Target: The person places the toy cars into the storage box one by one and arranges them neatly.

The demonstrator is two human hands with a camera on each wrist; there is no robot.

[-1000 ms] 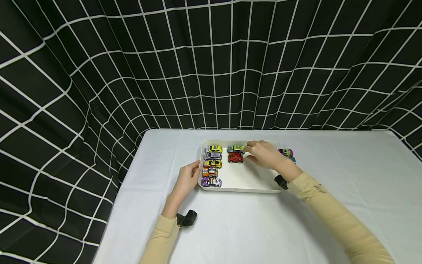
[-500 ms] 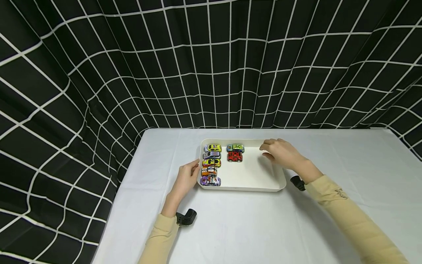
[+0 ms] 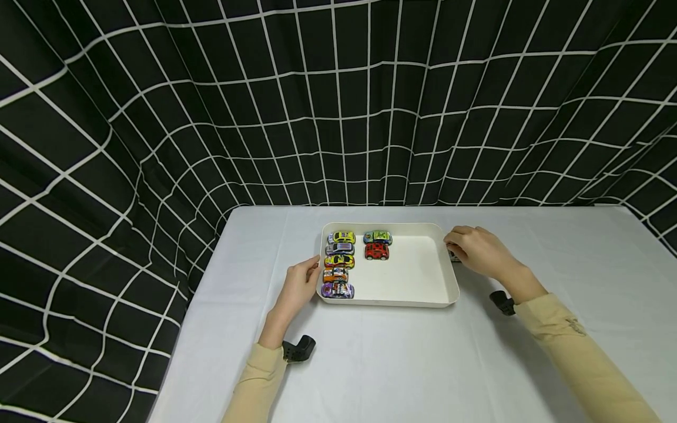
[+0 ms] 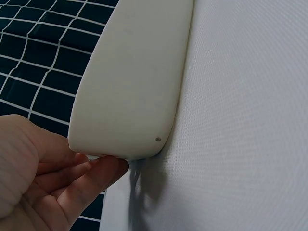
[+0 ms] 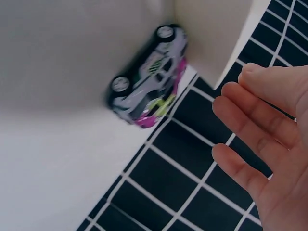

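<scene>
A white tray (image 3: pixel 404 288) holds toy cars. My left hand (image 3: pixel 299 283) is at its left end, fingers (image 4: pixel 89 185) touching the outer wall in the left wrist view. Past the tray's right end, my right hand (image 3: pixel 482 252) hovers with loosely bent fingers and nothing between them. Below it, a silver toy car (image 5: pixel 153 79) with pink and green parts stands on the table by the tray wall. In the head view this hand covers most of that spot, leaving a sliver of car (image 3: pixel 453 257) showing.
Several toy cars, among them a purple car (image 3: pixel 338 290) and an orange car (image 3: pixel 335 274), line the tray's left side. A green-blue car (image 3: pixel 378 237) and a red car (image 3: pixel 376 251) stand near its middle. A black gridded curtain (image 3: pixel 349 117) hangs behind the white-covered table (image 3: pixel 391 364).
My right hand has moved rightward from beside the green-blue and red cars, over the tray, to beyond its right end. The left hand and the cars inside the tray stay put.
</scene>
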